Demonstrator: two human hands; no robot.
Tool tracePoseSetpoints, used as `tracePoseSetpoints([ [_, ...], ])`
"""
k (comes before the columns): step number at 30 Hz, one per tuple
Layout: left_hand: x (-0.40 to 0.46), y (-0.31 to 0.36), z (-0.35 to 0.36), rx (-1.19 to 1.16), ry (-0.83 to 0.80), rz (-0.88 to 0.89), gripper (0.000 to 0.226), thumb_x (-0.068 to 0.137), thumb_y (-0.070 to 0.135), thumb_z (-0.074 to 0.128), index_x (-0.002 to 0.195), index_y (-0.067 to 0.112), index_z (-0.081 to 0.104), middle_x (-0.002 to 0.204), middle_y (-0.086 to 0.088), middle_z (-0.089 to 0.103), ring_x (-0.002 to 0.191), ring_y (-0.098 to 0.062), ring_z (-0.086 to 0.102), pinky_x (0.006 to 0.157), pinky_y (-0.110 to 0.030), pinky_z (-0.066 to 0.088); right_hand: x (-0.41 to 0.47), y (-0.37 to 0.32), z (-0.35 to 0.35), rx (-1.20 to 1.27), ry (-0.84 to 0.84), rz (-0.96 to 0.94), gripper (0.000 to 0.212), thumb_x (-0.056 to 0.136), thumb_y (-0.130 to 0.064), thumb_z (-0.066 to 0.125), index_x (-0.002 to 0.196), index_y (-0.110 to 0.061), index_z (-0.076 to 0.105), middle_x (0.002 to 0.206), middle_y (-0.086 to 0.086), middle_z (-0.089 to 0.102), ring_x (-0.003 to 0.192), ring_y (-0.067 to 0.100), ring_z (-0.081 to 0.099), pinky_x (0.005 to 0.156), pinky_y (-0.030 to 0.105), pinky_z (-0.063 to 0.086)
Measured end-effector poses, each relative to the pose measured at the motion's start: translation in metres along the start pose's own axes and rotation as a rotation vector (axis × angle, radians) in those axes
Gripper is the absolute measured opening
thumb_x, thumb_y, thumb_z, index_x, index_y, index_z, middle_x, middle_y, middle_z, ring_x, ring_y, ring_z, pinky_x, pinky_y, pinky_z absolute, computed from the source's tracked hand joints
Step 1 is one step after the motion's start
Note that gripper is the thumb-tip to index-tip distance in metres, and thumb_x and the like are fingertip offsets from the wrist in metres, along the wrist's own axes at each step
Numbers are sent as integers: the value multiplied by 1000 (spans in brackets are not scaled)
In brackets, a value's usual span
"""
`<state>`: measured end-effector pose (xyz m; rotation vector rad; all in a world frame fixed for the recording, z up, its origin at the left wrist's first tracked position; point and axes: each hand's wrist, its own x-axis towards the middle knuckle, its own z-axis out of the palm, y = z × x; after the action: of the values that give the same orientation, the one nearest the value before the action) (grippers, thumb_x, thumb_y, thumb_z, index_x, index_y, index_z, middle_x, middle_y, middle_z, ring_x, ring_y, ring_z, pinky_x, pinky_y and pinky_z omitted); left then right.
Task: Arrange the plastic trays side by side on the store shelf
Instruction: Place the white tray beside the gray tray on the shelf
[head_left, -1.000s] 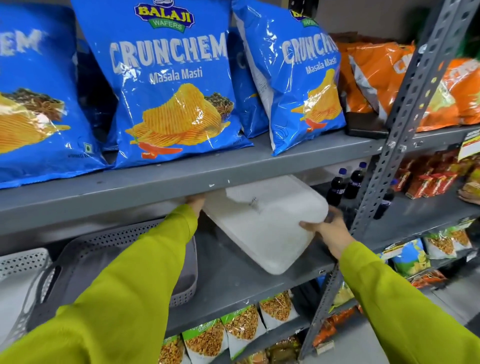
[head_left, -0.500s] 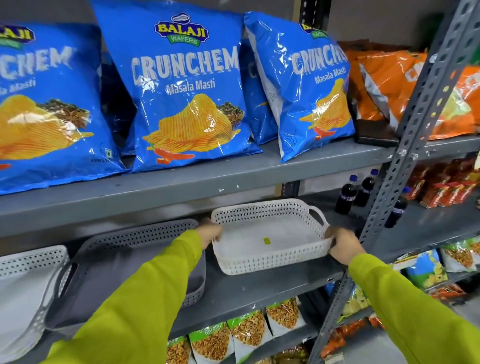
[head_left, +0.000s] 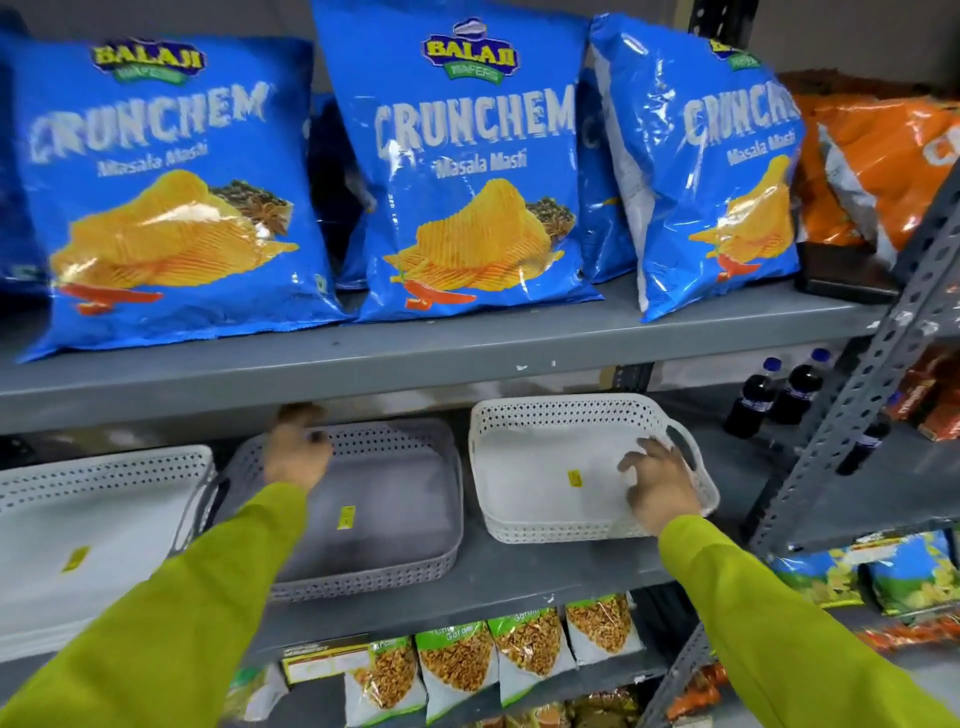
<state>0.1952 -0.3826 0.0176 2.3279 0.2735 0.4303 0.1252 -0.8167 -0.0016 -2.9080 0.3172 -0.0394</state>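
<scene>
Three perforated plastic trays lie in a row on the grey middle shelf (head_left: 519, 577): a white tray (head_left: 104, 499) at the left, a grey tray (head_left: 395, 493) in the middle, and another white tray (head_left: 545, 457) at the right. My left hand (head_left: 296, 452) is blurred over the grey tray's back left rim, and its grip is unclear. My right hand (head_left: 660, 483) hovers with fingers spread over the right white tray, next to its right handle. Each tray has a small yellow sticker inside.
Blue crisp bags (head_left: 457, 171) and orange bags (head_left: 883, 161) fill the shelf above. Dark drink bottles (head_left: 779, 389) stand right of the trays, behind the slotted upright (head_left: 852, 410). Snack packets (head_left: 519, 654) hang on the shelf below.
The right white tray went from tilted in both hands to flat on the shelf. My left hand left it and moved over to the grey tray; my right hand let go of its handle.
</scene>
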Motion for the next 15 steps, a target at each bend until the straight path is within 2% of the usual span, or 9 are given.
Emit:
tracePoseSetpoints([
  [2,8,-60,-41,187,30,-136,32,82,25,65,109,7,66,113,-26,66,96,-43,64,85,-45,54,0,-36,7,213,-15,-17,36,86,-8,55,120,-15,63,142,12,51,128,31,49,109,33,38],
  [3,7,-87,-60,260,43,-195,39,81,34,66,108,6,65,113,-27,65,96,-45,63,86,-48,54,-2,-59,11,307,-49,-23,36,89,-13,55,125,-14,61,138,13,56,122,32,54,104,33,43],
  [5,-3,-124,-91,342,10,-292,59,82,42,65,123,0,57,130,-29,55,116,-45,54,101,-52,45,-7,-103,21,411,-157,-46,47,94,-34,55,136,-12,52,142,11,54,127,31,52,107,33,40],
  [7,-20,-158,-113,382,-97,-410,82,84,59,52,141,1,39,148,-24,39,133,-43,41,112,-50,33,-16,-143,36,422,-274,-98,66,91,-54,53,141,-11,47,147,8,49,135,28,45,111,33,34],
  [9,-33,-168,-117,395,-269,-429,92,81,71,39,146,6,34,148,-17,44,136,-36,41,113,-45,30,-25,-158,46,363,-328,-145,91,77,-78,45,140,-12,48,141,10,55,129,29,51,107,37,40],
  [11,-44,-167,-120,296,-386,-426,85,84,68,41,147,11,33,137,-13,57,127,-33,50,104,-42,37,-35,-162,54,290,-292,-161,109,58,-94,33,137,-20,48,124,9,66,114,32,61,93,39,50],
  [13,-56,-156,-115,285,-436,-374,73,89,57,47,147,15,31,133,-15,60,119,-35,56,95,-40,44,-39,-154,58,252,-230,-171,96,65,-90,38,135,-25,47,108,7,71,103,32,65,81,38,53],
  [15,-63,-151,-118,378,-467,-309,68,91,56,45,146,18,32,135,-16,59,118,-35,56,93,-37,46,-43,-155,58,220,-230,-194,81,72,-83,45,130,-27,47,91,3,68,94,32,66,71,36,50],
])
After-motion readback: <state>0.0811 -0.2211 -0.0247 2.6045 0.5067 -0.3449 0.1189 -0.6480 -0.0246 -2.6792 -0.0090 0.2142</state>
